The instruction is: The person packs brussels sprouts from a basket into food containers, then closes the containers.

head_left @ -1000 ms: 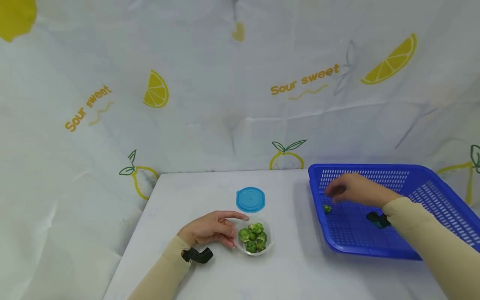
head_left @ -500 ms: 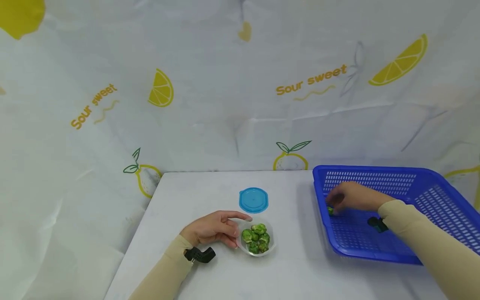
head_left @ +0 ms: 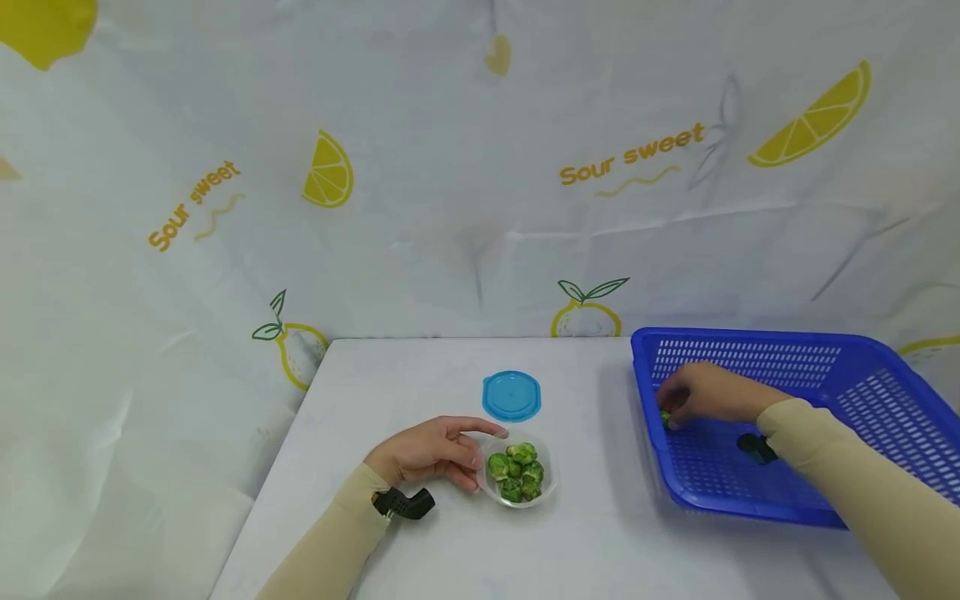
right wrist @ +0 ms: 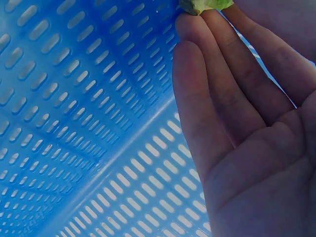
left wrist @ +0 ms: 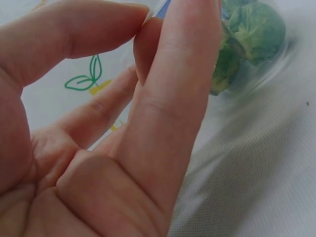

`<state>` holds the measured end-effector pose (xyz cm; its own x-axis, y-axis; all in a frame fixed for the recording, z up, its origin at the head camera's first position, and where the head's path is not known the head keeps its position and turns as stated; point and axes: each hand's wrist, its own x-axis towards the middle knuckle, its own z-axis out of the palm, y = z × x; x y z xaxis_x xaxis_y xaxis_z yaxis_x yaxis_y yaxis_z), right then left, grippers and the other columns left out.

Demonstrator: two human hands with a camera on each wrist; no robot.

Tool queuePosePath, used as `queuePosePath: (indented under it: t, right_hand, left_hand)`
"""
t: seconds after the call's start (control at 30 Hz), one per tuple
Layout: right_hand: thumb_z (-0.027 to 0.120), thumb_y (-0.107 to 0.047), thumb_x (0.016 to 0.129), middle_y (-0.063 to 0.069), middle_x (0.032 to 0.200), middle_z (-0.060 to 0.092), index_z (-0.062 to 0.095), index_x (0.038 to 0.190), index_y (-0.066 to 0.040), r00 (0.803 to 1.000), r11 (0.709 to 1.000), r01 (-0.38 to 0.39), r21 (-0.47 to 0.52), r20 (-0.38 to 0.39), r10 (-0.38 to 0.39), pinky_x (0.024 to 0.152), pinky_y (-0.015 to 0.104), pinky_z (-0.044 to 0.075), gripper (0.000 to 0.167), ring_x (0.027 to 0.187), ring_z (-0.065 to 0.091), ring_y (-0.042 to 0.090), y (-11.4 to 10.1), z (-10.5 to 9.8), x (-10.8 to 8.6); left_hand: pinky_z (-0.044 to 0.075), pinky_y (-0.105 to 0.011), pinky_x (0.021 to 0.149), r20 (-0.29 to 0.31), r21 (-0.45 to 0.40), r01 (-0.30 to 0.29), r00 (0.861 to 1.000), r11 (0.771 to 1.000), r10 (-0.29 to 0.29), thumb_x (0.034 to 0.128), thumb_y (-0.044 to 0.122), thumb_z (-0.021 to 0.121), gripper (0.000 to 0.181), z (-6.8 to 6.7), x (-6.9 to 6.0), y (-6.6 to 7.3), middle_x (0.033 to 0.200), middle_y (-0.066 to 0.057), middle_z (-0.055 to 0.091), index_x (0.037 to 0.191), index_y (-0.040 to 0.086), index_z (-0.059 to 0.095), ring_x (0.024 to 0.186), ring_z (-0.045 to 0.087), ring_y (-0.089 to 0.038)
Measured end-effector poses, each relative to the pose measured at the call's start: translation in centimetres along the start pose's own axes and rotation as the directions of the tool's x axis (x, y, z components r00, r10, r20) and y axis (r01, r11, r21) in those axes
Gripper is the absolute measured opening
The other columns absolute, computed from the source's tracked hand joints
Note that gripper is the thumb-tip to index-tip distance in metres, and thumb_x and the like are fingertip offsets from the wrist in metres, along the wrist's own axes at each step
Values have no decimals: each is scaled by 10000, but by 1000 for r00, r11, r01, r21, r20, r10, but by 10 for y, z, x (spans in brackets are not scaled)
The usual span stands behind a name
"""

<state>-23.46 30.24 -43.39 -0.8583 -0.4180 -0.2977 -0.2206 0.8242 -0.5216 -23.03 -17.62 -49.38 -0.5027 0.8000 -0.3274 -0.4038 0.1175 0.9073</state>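
Observation:
A clear plastic container [head_left: 550, 483] with several green Brussels sprouts [head_left: 517, 472] in it stands on the white table. My left hand [head_left: 431, 452] is at its left side, one finger stretched along the rim; up close in the left wrist view, the thumb and fingers [left wrist: 177, 98] pinch the container's edge. Inside the blue basket [head_left: 742, 510], at its left end, my right hand [head_left: 708, 393] holds a single Brussels sprout [head_left: 665, 418] between thumb and fingers. Only a bit of this sprout [right wrist: 205, 5] shows at the top of the right wrist view.
A blue lid [head_left: 512, 396] lies flat behind the container. The slotted basket takes up the right side of the table. At the back hangs a white cloth [head_left: 450, 208] printed with lemons.
My right hand has gone down in the basket and taken hold of the Brussels sprout there. The left hand stays at the container. The head view has shifted slightly.

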Motion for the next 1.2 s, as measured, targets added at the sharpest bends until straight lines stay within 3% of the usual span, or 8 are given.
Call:
queuePosePath:
  t: [0.5, 0.8, 0.93, 1.2]
  right_hand:
    - [872, -167, 863, -22, 1012, 785, 823, 1061, -112, 1000, 1000, 17, -24, -19, -17, 789, 308, 628, 212, 925, 701, 124, 0, -2, 0]
    - [848, -202, 908, -41, 1044, 813, 839, 1103, -129, 997, 999, 34, -27, -65, -35, 776, 246, 620, 209, 939, 727, 94, -1, -17, -19]
    - [844, -235, 922, -48, 1055, 812, 836, 1125, -142, 997, 999, 5, -37, -79, -8, 780, 241, 621, 223, 936, 730, 79, -9, -26, -30]
    - [819, -272, 958, -32, 1094, 810, 821, 1189, -120, 993, 996, -47, -70, -109, 39, 841, 421, 675, 276, 982, 739, 137, -31, -46, -51]
  left_hand:
    - [704, -344, 818, 1, 0, -6, 1000, 1000, 6, 996, 42, 688, 627, 0, 0, 0, 871, -27, 728, 1595, 134, 528, 839, 810, -193]
    - [704, -341, 813, 3, -4, -7, 1000, 1000, 7, 995, 37, 685, 625, 0, 1, 0, 867, -28, 723, 1595, 122, 526, 835, 808, -196]
    - [705, -345, 817, 0, -1, -8, 1000, 1000, 8, 998, 34, 681, 624, 0, 0, -1, 869, -26, 723, 1596, 121, 524, 830, 808, -195]
    - [704, -352, 828, 7, -7, -13, 1000, 1000, 13, 999, 28, 682, 624, 0, 0, 0, 869, -26, 729, 1595, 133, 529, 831, 809, -194]
